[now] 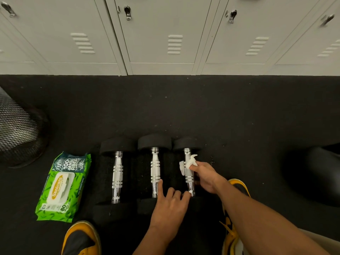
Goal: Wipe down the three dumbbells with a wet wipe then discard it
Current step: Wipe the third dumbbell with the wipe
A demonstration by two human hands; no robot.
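Observation:
Three dumbbells with black heads and chrome handles lie side by side on the dark floor: the left dumbbell (117, 176), the middle dumbbell (155, 169) and the right dumbbell (188, 176). My right hand (204, 176) pinches a crumpled white wet wipe (188, 163) against the right dumbbell's handle. My left hand (169, 204) rests on the near ends of the middle and right dumbbells, fingers spread, index finger lying along the middle handle.
A green pack of wet wipes (63, 186) lies left of the dumbbells. A black mesh bin (18, 131) stands at the far left. Grey lockers (161, 34) line the back. My yellow-and-black shoes (82, 238) are near the bottom. A dark object (320, 173) sits at right.

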